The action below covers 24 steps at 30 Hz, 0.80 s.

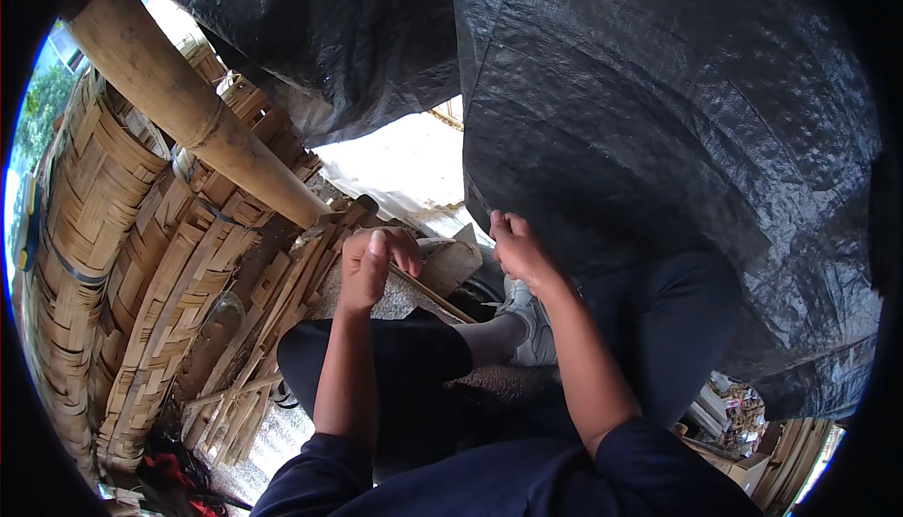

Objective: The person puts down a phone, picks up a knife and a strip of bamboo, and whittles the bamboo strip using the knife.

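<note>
My left hand (369, 268) is raised above my bent left knee with its thumb up and its fingers curled. What its fingers hold, if anything, cannot be made out. My right hand (520, 252) is closed in a pinch at the lower left edge of a large black tarp (649, 112). The tarp hangs across the upper and right side, creased and shiny. Between and below my hands are my crossed legs in dark trousers and a grey shoe (535, 334).
At the left, a thick bamboo pole (188, 103) slants down past rolled woven bamboo mats (99, 197). Thin bamboo strips (282, 315) lie in a bundle beside my left arm. A broken flat board (451, 263) lies beyond my hands. More slats (798, 461) stand at the lower right.
</note>
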{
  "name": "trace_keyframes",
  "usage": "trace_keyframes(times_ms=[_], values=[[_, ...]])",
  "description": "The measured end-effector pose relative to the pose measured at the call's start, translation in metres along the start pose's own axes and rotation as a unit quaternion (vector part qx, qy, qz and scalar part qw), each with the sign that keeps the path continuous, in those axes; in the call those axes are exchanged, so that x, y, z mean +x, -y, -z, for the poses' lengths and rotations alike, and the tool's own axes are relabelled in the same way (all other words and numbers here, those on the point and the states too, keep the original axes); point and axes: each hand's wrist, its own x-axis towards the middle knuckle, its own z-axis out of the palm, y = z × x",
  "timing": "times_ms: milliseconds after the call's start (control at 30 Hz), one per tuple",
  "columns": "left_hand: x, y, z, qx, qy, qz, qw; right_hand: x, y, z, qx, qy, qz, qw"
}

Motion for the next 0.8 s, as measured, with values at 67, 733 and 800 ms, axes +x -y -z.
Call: trace_keyframes(times_ms=[67, 733, 800], values=[[-0.001, 0.002, 0.003, 0.062, 0.029, -0.001, 0.998, 0.0, -0.001, -0.004, 0.004, 0.003, 0.005, 1.0], [0.008, -0.02, -0.025, -0.024, -0.077, 0.035, 0.996, -0.008, 0.004, -0.035, -0.005, 0.073, 0.033, 0.997], [0.006, -0.02, -0.025, -0.058, -0.125, 0.078, 0.987, -0.009, 0.004, -0.038, -0.001, 0.081, 0.034, 0.996]])
